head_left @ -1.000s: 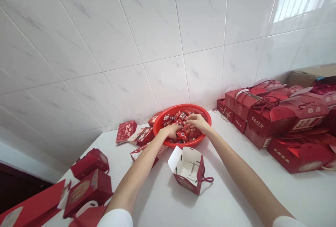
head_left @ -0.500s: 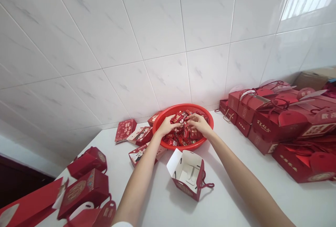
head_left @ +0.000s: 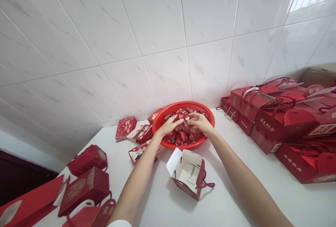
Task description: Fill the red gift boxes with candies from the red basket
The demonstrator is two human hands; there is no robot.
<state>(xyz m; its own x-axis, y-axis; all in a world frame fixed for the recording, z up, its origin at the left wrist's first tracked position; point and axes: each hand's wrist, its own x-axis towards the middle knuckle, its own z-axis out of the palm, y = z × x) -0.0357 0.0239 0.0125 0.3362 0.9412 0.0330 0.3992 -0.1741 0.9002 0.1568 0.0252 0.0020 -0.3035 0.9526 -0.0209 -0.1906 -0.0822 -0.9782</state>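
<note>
A red plastic basket (head_left: 157, 134) full of red-wrapped candies (head_left: 183, 136) stands against the wall. Over its left part, my left hand (head_left: 168, 127) has thumb and fingers closed around red candy packets. From the right, my right hand (head_left: 201, 123) reaches in with bent fingers gripping a red candy packet close to the left hand; its fingertips are partly hidden among the wrappers. On the table in front of the basket sits a small red gift box (head_left: 186, 174), its top open, its white inside bare, and a dark red cord loop on its right side.
Stacked red gift boxes (head_left: 278, 122) fill the right side of the table. More red boxes (head_left: 84, 188) stand at the left front edge. Flat printed cartons (head_left: 140, 134) lie left of the basket, partly behind my left arm. A tiled wall (head_left: 168, 76) rises behind.
Both hands stay in the basket, their fingers shifting slightly among the candies. The left hand is turned a little more over the packets. The open box has not moved.
</note>
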